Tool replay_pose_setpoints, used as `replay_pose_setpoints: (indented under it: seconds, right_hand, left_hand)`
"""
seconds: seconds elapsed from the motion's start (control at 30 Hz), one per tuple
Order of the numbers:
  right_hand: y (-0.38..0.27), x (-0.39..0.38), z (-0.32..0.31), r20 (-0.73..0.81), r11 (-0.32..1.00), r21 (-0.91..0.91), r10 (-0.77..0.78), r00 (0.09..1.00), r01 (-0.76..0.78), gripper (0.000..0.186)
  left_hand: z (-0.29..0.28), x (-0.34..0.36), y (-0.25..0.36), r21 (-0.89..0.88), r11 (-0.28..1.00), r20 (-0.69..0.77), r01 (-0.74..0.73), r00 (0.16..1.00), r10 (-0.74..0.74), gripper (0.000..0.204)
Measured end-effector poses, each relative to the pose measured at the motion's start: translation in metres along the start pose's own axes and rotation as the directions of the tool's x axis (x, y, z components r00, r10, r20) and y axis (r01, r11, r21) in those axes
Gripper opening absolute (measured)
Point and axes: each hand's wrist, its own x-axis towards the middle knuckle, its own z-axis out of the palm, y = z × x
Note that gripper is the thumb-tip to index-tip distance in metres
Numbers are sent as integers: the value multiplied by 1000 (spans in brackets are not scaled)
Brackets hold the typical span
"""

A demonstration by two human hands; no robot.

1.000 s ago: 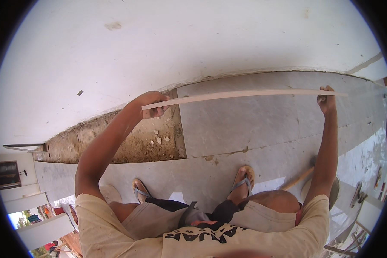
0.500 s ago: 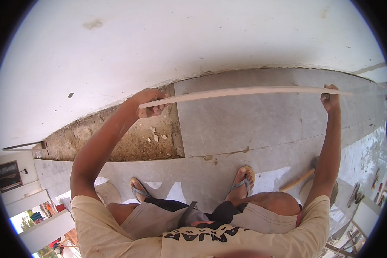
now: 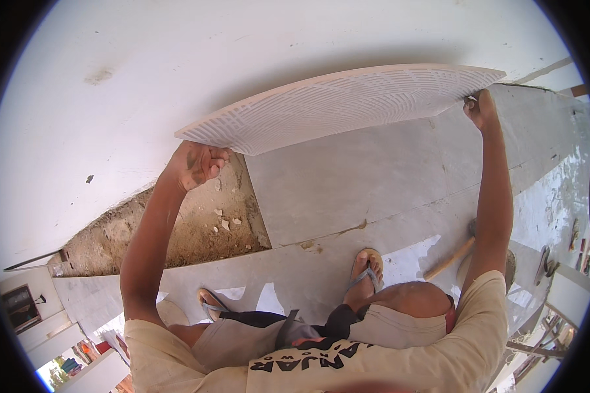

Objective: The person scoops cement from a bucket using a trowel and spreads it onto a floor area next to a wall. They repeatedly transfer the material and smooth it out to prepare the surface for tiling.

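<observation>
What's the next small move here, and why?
Perhaps ease the ridged tile leftward, left hand and right hand supporting its ends: most of it sits right of the bare dirt patch, above grey flooring.

One fisheye view, worn on the left side of the head, looks steeply down past the near shirt [image 3: 400, 367] to the left hand [image 3: 200, 165], right hand [image 3: 481, 111] and floor [image 3: 347, 190] farther off, with the wall [image 3: 242, 52] curving across its top.
</observation>
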Motion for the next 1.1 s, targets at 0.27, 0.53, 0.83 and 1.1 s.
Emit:
replay_pose_setpoints:
  seconds: [0.27,0.53,0.83,1.1]
  right_hand:
    - [-3,-11,41,-161,995,-73,-86,983,75,22]
    - [27,34,43,-80,837,-444,-391,917,318,24]
    - [37,26,56,215,171,-918,-546,809,359,42]
    - [11,-90,31,-124,738,-624,-419,900,258,50]
  left_hand:
    - [-18,23,12,-244,960,18,135,991,-135,63]
    - [-13,29,15,-279,955,-2,97,995,-102,58]
    - [-30,38,14,-352,936,-68,21,997,-48,46]
    - [-12,42,7,-416,908,-70,44,994,-80,56]
